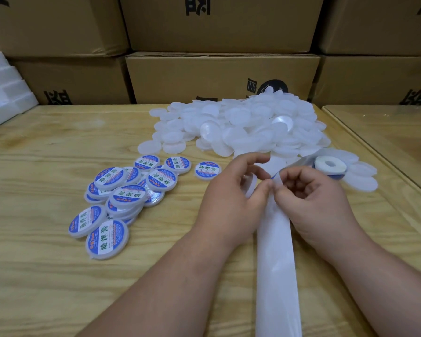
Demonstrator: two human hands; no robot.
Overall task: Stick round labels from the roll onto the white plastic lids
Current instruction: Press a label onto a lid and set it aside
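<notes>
Your two hands meet over the white backing strip, which runs from the label roll toward you down the middle of the table. Your right hand has its fingers curled, thumb and forefinger pinching a round label at the strip; only a sliver of its blue edge shows. Your left hand touches the same spot with its fingertips, and its curled fingers grip a white lid (mostly hidden behind the palm).

The roll lies flat just beyond your right hand, resting among loose lids. Behind both hands sits the big heap of plain white lids, spilling across the far middle of the table up to the boxes.

To your left, well apart from the heap, lie the finished lids, each with a blue and white label facing up, some overlapping in a loose pile and a few lying singly nearer the heap.

Stacked cardboard boxes stand along the far edge of the table, and white foam blocks sit at the far left corner.
</notes>
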